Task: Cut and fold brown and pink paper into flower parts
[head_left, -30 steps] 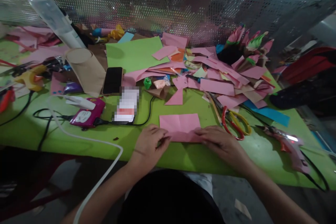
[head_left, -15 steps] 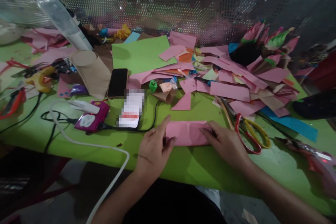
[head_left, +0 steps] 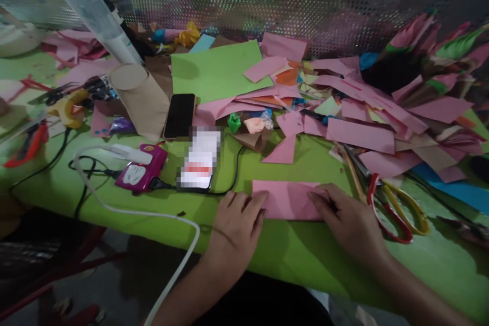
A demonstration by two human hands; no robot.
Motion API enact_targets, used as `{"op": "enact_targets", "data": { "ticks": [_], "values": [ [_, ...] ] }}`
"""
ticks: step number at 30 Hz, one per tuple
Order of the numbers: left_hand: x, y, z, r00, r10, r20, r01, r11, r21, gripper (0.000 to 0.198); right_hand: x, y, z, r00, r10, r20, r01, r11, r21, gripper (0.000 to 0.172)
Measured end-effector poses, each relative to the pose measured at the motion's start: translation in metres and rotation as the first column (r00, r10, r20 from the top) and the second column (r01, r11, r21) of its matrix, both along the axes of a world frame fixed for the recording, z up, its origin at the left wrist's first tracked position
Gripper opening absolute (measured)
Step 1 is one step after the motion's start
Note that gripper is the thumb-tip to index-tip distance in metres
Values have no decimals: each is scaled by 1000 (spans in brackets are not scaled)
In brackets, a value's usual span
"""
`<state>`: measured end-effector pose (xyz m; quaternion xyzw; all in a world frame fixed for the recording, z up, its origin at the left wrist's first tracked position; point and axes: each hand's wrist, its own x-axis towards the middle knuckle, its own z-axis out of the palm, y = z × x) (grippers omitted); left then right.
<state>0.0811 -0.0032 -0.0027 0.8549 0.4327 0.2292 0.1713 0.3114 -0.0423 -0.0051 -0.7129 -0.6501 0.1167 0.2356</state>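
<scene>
A folded pink paper strip (head_left: 288, 201) lies near the front edge of the green table, between my hands. My left hand (head_left: 239, 221) touches its left end, fingers bent and close together over the edge. At the right end, my right hand (head_left: 349, 219) pinches the paper between thumb and fingers. Right of that hand lie scissors with a red and a yellow handle (head_left: 389, 214). Beyond the strip is a small pink offcut (head_left: 280, 150).
Two phones (head_left: 179, 116), one with a lit screen (head_left: 200, 160), lie left of centre near a magenta power adapter (head_left: 141, 168) with cables. Behind stand a brown paper roll (head_left: 139, 102) and a tilted bottle (head_left: 97, 15). Pink scraps (head_left: 361, 135) cover the right side.
My left fingers have bent down onto the strip's left end, where the index finger pointed outward before. The strip looks flatter. The view has shifted, so most things appear farther right.
</scene>
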Motion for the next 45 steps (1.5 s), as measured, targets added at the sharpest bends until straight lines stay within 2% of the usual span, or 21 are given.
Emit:
{"op": "enact_targets", "data": {
  "ticks": [6,15,28,45],
  "values": [
    [1,1,-1,999,-1,-47,1,1000,-5,30,0,0,0,999,21,32,-22,998,56,32],
    [2,4,0,994,14,-106,-8,998,57,28,3,1,-4,990,26,140,-28,1000,14,34],
    [0,4,-1,995,-15,-95,22,997,70,30,2,2,-2,1000,-9,12,10,999,-43,26],
    [-1,7,-1,992,-36,-120,47,995,92,29,1,5,0,999,-43,-14,42,997,-59,28]
  ]
}}
